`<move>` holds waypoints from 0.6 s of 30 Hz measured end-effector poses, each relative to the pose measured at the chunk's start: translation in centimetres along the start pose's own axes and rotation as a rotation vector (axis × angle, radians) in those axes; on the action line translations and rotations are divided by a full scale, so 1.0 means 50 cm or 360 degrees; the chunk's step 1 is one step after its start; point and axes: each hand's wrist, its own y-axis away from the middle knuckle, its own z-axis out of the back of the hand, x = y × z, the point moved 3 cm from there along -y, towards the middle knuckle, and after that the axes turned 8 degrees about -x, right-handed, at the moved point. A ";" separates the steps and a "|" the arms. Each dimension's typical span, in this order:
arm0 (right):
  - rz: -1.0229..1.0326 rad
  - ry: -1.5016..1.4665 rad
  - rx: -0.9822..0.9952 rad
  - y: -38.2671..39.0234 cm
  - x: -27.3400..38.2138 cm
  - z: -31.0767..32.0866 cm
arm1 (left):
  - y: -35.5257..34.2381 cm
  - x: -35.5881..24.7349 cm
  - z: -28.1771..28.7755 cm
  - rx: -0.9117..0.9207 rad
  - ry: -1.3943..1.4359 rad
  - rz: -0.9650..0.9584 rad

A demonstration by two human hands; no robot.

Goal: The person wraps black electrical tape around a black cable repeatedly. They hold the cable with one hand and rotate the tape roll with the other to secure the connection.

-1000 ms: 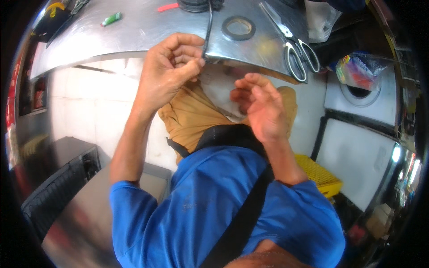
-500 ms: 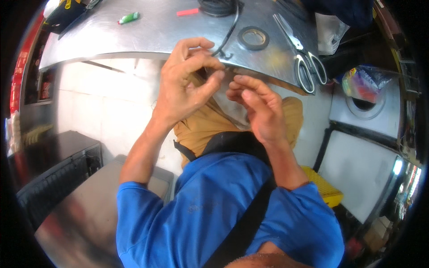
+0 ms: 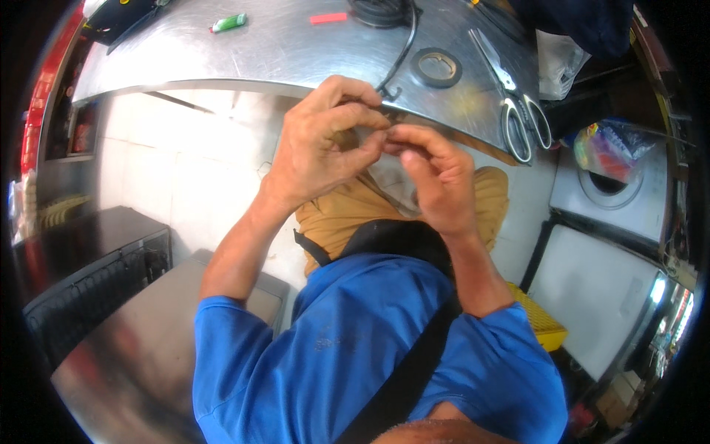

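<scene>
We see both hands meeting just below the near edge of a metal worktable (image 3: 244, 59). The left hand (image 3: 325, 144) has its fingers curled and pressed together, thumb closing toward the fingertips, and the right hand (image 3: 436, 177) brings its thumb and forefinger to the same spot, so the fingertips of the two hands touch. Whatever small piece they pinch there is hidden by the fingers, and we cannot tell what it is. A black cable (image 3: 403, 48) runs down the tabletop from a dark coil at the far edge and ends right at the table's rim, just above the left knuckles; we cannot tell whether its tip reaches into the pinch. On the table, to the right of the cable, lies a roll of black tape (image 3: 436, 68), and further right a pair of scissors (image 3: 514, 103) with its handles toward us. Far back on the left lies a green lighter (image 3: 228, 23).
</scene>
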 end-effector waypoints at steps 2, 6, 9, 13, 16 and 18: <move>0.0176 0.0220 -0.0018 -0.005 0.000 0.001 | 0.000 0.000 0.000 -0.0005 -0.0009 -0.0008; 0.0361 0.0466 -0.0049 -0.008 0.010 -0.002 | -0.001 0.006 -0.001 -0.0024 -0.0020 -0.0134; 0.0426 0.0630 -0.0026 -0.008 0.030 -0.011 | 0.002 0.004 -0.001 -0.0037 -0.0029 -0.0085; 0.0447 0.0625 0.0000 -0.009 0.030 -0.015 | 0.003 0.003 -0.002 -0.0102 -0.0049 -0.0114; 0.0400 0.0552 0.0001 -0.010 0.027 -0.018 | 0.002 0.003 -0.003 -0.0141 -0.0049 -0.0117; 0.0356 0.0492 -0.0023 -0.008 0.018 -0.018 | 0.002 0.004 -0.004 -0.0167 -0.0061 -0.0160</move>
